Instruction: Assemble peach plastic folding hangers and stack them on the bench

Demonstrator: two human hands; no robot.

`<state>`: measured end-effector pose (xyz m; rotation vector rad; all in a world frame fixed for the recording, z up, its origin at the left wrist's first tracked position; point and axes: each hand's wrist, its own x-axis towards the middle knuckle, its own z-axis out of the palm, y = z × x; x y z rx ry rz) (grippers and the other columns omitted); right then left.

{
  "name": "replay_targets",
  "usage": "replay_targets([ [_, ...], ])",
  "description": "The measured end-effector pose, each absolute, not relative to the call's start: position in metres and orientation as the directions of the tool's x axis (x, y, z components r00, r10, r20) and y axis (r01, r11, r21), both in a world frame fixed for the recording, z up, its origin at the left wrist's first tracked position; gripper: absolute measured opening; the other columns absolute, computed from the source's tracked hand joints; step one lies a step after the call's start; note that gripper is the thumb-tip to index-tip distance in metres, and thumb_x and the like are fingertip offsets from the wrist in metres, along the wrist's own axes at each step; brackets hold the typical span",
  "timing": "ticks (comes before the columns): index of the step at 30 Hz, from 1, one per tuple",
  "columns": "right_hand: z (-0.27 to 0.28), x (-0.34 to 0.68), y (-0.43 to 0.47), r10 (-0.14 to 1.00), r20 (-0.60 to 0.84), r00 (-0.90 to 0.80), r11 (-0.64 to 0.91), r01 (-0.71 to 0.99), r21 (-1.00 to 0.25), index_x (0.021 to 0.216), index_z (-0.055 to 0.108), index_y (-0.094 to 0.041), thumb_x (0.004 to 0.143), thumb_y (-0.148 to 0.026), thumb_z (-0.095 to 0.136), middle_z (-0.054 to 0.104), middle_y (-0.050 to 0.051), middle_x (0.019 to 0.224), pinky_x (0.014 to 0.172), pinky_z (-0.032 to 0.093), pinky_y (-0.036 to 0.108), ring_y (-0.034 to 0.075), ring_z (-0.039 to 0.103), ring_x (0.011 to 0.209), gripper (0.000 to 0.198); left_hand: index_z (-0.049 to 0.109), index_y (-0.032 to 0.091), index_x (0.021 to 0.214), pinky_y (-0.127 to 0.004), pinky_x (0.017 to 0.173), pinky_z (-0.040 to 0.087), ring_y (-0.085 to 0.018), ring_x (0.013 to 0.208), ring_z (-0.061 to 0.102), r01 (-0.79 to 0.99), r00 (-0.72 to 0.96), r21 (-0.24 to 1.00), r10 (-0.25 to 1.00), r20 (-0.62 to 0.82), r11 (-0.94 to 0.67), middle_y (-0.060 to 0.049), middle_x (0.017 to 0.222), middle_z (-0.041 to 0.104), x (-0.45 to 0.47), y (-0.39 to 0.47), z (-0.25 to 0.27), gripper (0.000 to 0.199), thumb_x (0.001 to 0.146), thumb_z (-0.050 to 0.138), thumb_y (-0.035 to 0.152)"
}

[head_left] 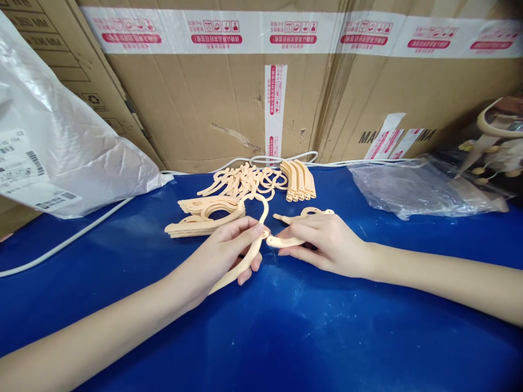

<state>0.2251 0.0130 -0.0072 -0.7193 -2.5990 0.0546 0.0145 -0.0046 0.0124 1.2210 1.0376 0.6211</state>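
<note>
My left hand (231, 247) is closed on a cream plastic hanger (245, 267), partly assembled. Its curved hook (265, 207) rises past my thumb, and one arm slants down under my fingers. Pinched in my right hand (333, 242) is a curved hanger arm (286, 242) of the same plastic. The holed end of that arm is close to the hanger's joint; I cannot tell whether they touch. Another cream hanger piece (314, 211) shows just beyond my right hand, partly hidden by it.
Stacked hanger pieces (200, 223) lie beyond my left hand on the blue table (278, 337). Behind are a loose pile of hooks (245, 179) and stacked arms (300, 179). Cardboard boxes (196, 103), a plastic bag (417, 185), a mailer (61, 136) and a white cable (69, 245) surround them.
</note>
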Motion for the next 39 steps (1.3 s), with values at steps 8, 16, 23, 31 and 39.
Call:
replay_targets([
  [8,-0.0090,0.2240,0.0100,0.456,0.488,-0.744,0.853,0.521,-0.003,0.093,0.062,-0.016,0.095,-0.031,0.042,0.067,0.005,0.088,0.070,0.040,0.027,0.014,0.058,0.074,0.025,0.049,0.018,0.077,-0.013,0.038,0.037,-0.007,0.037,0.050,0.067,0.487,0.928,0.800,-0.351,0.366,0.000,0.051,0.061,0.0105,0.0000,0.0121,0.023,0.087,0.056,0.038],
  [16,-0.0037,0.2221,0.0072,0.282,0.565,-0.775,0.836,0.488,0.252,0.090,0.062,-0.014,0.096,-0.024,0.041,0.062,0.003,0.072,0.063,0.034,0.026,0.014,0.054,0.069,0.025,0.062,0.016,0.087,-0.016,0.044,0.049,-0.012,0.051,0.060,0.100,0.481,0.937,0.808,-0.339,0.334,-0.002,0.056,0.063,0.0110,-0.0015,0.0132,0.023,0.081,0.064,0.039],
  [23,-0.0030,0.2215,0.0064,0.273,0.567,-0.778,0.797,0.512,0.319,0.076,0.056,-0.016,0.096,-0.021,0.040,0.056,0.000,0.064,0.060,0.031,0.027,0.013,0.047,0.062,0.026,0.061,0.018,0.088,-0.014,0.042,0.049,-0.010,0.052,0.059,0.120,0.512,0.927,0.778,-0.365,0.356,0.003,0.057,0.057,0.0111,-0.0020,0.0153,0.024,0.079,0.067,0.039],
  [31,-0.0031,0.2228,0.0064,0.237,0.548,-0.802,0.791,0.487,0.370,0.077,0.057,-0.016,0.095,-0.019,0.042,0.058,-0.001,0.066,0.064,0.034,0.027,0.012,0.049,0.064,0.024,0.060,0.017,0.089,-0.016,0.043,0.051,-0.011,0.049,0.061,0.136,0.534,0.920,0.754,-0.381,0.368,-0.001,0.056,0.065,0.0089,-0.0007,0.0108,0.018,0.083,0.062,0.034],
  [39,-0.0046,0.2240,0.0061,0.161,0.558,-0.814,0.821,0.424,0.382,0.085,0.063,-0.017,0.093,-0.024,0.049,0.059,-0.003,0.064,0.057,0.031,0.027,0.010,0.049,0.060,0.018,0.059,0.016,0.087,-0.015,0.041,0.049,-0.010,0.042,0.059,0.167,0.536,0.915,0.745,-0.397,0.367,-0.003,0.055,0.067,0.0061,0.0000,0.0090,0.021,0.083,0.061,0.036],
])
